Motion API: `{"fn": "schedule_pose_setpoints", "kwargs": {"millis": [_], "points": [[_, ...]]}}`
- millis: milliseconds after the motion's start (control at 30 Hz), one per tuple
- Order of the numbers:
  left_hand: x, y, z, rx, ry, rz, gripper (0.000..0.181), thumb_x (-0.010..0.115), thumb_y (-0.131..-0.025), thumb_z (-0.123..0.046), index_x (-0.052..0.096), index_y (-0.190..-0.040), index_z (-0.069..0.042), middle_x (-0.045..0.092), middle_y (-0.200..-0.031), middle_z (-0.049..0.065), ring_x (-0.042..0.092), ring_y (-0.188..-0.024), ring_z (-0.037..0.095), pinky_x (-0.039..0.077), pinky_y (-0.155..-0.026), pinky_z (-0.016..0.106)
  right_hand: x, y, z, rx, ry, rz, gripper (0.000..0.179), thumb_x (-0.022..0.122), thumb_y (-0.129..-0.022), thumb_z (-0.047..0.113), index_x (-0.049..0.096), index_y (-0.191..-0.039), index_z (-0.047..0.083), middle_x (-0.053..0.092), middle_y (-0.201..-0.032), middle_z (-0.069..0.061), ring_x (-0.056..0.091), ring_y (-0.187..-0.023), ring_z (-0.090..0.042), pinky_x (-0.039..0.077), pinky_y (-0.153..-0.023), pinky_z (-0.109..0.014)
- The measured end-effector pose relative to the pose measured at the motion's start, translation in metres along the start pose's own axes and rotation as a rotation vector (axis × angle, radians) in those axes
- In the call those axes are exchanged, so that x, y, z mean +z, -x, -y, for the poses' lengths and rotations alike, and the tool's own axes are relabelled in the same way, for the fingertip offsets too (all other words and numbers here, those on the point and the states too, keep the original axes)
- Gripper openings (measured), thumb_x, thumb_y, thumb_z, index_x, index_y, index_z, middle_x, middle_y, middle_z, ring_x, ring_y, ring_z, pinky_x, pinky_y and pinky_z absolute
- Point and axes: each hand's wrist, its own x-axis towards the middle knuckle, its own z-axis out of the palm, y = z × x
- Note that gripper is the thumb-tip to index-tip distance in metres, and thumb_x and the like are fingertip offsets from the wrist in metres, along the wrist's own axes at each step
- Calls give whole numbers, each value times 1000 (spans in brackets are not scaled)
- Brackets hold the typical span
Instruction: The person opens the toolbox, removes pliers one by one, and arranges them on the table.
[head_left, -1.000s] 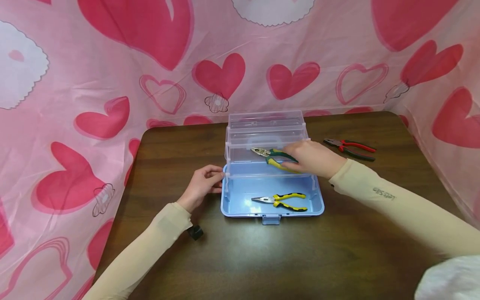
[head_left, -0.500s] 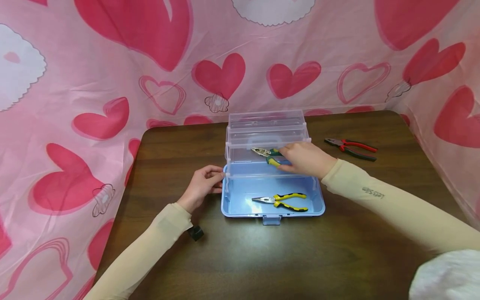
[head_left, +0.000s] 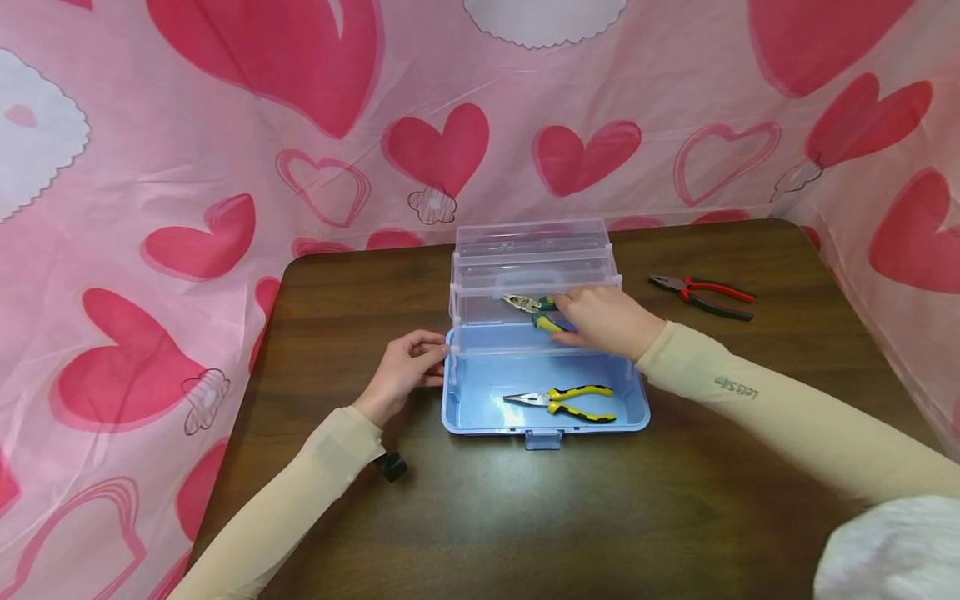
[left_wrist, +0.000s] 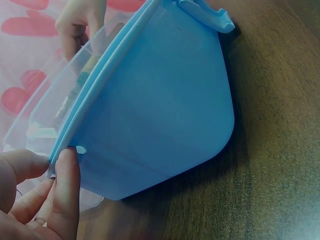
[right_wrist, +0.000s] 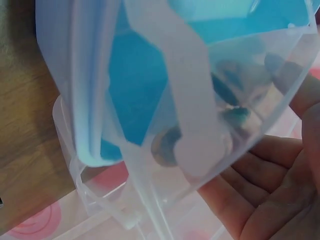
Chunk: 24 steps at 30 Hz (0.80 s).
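A blue toolbox (head_left: 472, 414) stands with its clear tiered trays raised toward the back. My left hand (head_left: 405, 367) pinches its left rim; the left wrist view shows thumb and fingers on either side of the edge. My right hand (head_left: 609, 318) holds combination pliers (head_left: 523, 304) with green-and-yellow handles in the clear tray (head_left: 480, 312). The metal jaws point left, and the fingers cover most of the handles. Through the cloudy tray wall in the right wrist view, the fingertips look blurred around the handles. Needle-nose pliers (head_left: 558, 401) with yellow-and-black handles lie on the toolbox floor.
To the right of the toolbox, pliers with red-and-black handles (head_left: 686, 289) lie on the brown wooden table (head_left: 540, 525). The toolbox's latch (head_left: 543, 440) sticks out at the front. A pink heart-patterned cloth (head_left: 330, 92) hangs behind and beside the table.
My right hand has slid left along the green-and-yellow handles, covering more of them. Those pliers stay at nearly the same spot in the tray. The left hand has kept its place at the rim.
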Motion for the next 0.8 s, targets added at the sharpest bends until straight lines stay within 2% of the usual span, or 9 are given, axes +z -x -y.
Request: {"fn": "schedule_pose_setpoints", "kwargs": {"millis": [300,600,800], "points": [[-1,1,0,3,-2,4,32,71,-101,-17,65,-129,-3,71,-114,15,67,-83,21,65,-76,33,3,1,3,18,-18,-22,48,88,-86,34,69,-110,-3,72,-92,-15,72,-82,-29,64,-77,-42],[-1,0,1,-3,6,10,33,71,-101,-17,64,-130,-2,71,-114,16,67,-83,21,65,-77,33,6,1,2,31,-26,-52,51,87,-86,37,69,-115,-1,73,-99,-13,71,-86,-28,63,-81,-45],[-2,-1,1,-1,18,9,33,71,-101,-17,64,-130,-3,71,-114,15,67,-82,21,65,-75,33,6,2,1,43,-60,-74,54,88,-85,38,69,-120,0,74,-102,-13,72,-87,-28,63,-78,-47]]}}
